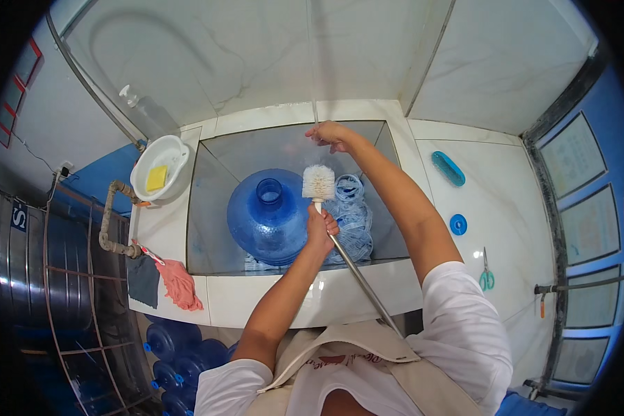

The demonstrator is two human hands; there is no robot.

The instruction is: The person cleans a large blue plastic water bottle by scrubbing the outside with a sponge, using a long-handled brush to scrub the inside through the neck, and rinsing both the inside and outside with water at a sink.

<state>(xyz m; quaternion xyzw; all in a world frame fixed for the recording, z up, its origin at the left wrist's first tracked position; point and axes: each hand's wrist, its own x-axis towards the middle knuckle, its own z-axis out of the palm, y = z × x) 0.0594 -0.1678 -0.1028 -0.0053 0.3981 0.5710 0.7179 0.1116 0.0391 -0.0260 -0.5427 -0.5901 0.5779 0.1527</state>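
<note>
Stuff you can't really make out here

The blue jug's [269, 216] base sits hidden behind the sink wall [312, 295], the brush pole's [364, 281] lower end vanishes behind the apron [367, 367], and whatever the right hand [329, 134] pinches is too thin to tell.

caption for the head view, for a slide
Left hand grips a long brush over a blue jug in a sink; right hand reaches up.

White tiled counter [492, 187] surrounds a sunken basin [215, 166]. Right of the grips it carries a teal brush [448, 168], blue cap [458, 224] and scissors [487, 274]. Left of them: white bowl [177, 156], cloths [180, 284].
</note>
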